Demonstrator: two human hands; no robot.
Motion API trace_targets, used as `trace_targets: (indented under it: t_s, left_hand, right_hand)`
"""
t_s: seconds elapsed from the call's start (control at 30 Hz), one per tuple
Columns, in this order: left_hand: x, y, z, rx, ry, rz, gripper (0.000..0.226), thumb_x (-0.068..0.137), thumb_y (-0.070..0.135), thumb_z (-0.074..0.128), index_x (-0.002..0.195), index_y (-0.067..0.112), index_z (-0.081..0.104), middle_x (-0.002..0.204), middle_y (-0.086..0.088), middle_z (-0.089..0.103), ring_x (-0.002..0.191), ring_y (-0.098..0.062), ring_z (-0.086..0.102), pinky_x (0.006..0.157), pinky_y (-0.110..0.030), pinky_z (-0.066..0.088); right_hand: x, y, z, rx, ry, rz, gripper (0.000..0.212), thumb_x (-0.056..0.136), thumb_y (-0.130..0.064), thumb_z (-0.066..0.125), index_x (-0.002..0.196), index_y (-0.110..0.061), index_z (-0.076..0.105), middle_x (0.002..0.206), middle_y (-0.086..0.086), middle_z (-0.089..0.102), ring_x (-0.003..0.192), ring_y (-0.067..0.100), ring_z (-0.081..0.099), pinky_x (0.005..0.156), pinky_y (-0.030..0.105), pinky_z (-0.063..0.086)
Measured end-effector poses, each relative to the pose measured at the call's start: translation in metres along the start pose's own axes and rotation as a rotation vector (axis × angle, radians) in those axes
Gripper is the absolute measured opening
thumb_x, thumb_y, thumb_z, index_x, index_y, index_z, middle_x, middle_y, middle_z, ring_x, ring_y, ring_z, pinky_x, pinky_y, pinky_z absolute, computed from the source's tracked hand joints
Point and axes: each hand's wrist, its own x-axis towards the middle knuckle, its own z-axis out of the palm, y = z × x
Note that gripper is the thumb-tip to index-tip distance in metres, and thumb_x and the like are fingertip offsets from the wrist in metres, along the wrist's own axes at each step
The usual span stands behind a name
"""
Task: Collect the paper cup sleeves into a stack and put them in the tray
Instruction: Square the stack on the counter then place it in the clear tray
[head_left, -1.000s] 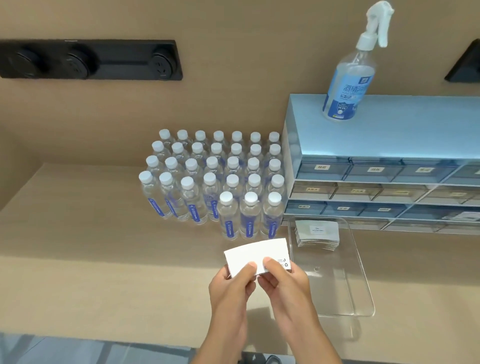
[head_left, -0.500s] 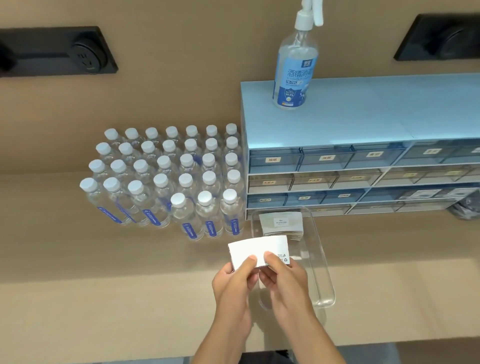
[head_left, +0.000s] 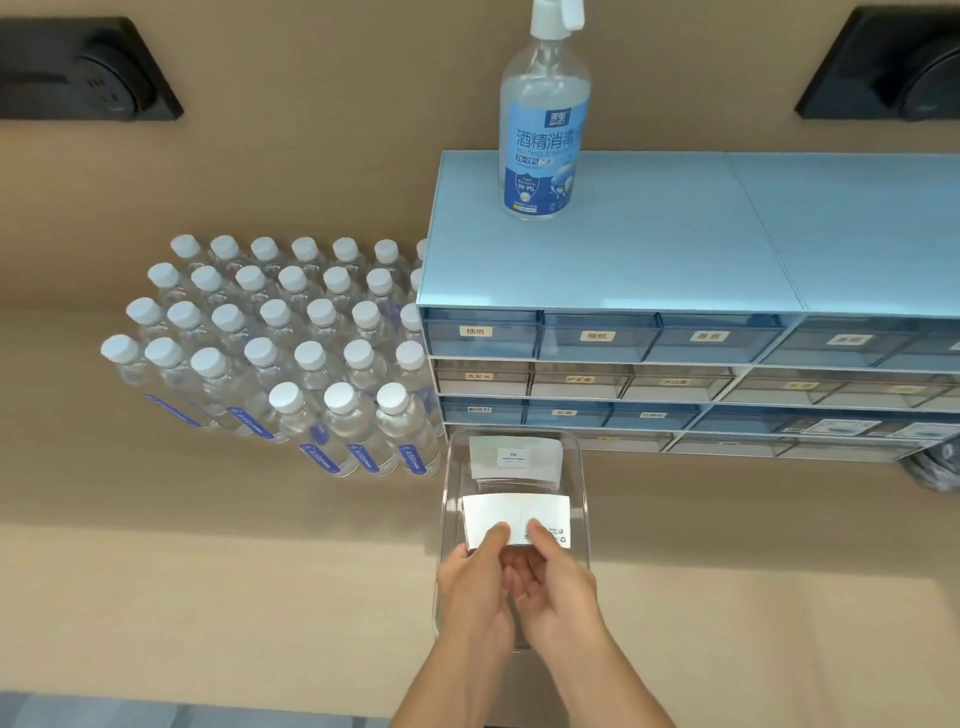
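Both hands pinch one white stack of paper cup sleeves (head_left: 514, 517) along its near edge: the left hand (head_left: 475, 582) with its thumb on top at the left part, the right hand (head_left: 558, 584) with its thumb on top at the right part. Their other fingers are curled under the stack and mostly hidden by it. How many sleeves the stack holds cannot be made out. It is held over the middle of the clear tray (head_left: 582, 499), and whether it touches the tray floor cannot be told. A second pile of sleeves (head_left: 517, 460) lies at the far end of the tray. The tray's near end is covered by the hands and wrists. Left of the tray stand the water bottles (head_left: 280, 343); just behind it is the blue drawer cabinet (head_left: 675, 249), cut off at the right edge, with a spray bottle (head_left: 543, 135) on top, its trigger head cut off at the upper edge.
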Motion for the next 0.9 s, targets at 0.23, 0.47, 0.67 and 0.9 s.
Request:
trace_targets:
  t_s: [0.23,0.47,0.67,0.9]
  left_hand:
    - [0.024,-0.011,0.008,-0.097,0.12,-0.11,0.022,0.087,0.0,0.072,0.072,-0.001,0.056,0.063,-0.014,0.054,0.024,-0.012,0.051,0.03,-0.016,0.045]
    - [0.038,-0.011,0.014,-0.137,0.147,-0.148,0.013,0.089,-0.003,0.07,0.087,-0.001,0.057,0.068,-0.015,0.054,0.041,-0.02,0.055,0.028,-0.015,0.044]
    - [0.053,-0.009,0.022,-0.068,0.163,-0.108,0.017,0.087,-0.003,0.071,0.079,-0.002,0.056,0.062,-0.015,0.054,0.019,-0.012,0.045,0.026,-0.016,0.039]
    - [0.061,-0.01,0.026,-0.044,0.171,-0.078,0.017,0.089,0.0,0.071,0.081,-0.001,0.056,0.056,-0.012,0.048,0.017,-0.011,0.039,0.026,-0.015,0.035]
  right_hand:
    - [0.028,0.01,0.0,0.002,0.172,0.021,0.02,0.083,-0.002,0.075,0.073,-0.001,0.058,0.052,0.011,0.058,0.035,0.016,0.054,0.038,0.023,0.049]
    - [0.048,0.01,0.009,-0.005,0.28,-0.002,0.027,0.081,-0.004,0.079,0.067,-0.001,0.056,0.052,0.01,0.054,0.029,0.015,0.051,0.037,0.023,0.049]
    - [0.06,0.003,0.017,-0.097,0.275,0.001,0.032,0.085,-0.007,0.074,0.064,-0.001,0.051,0.046,0.011,0.053,0.029,0.019,0.049,0.037,0.024,0.046]
    - [0.067,-0.001,0.021,-0.259,0.302,0.019,0.035,0.087,-0.016,0.074,0.061,0.002,0.058,0.035,0.007,0.057,0.027,0.018,0.051,0.037,0.024,0.047]
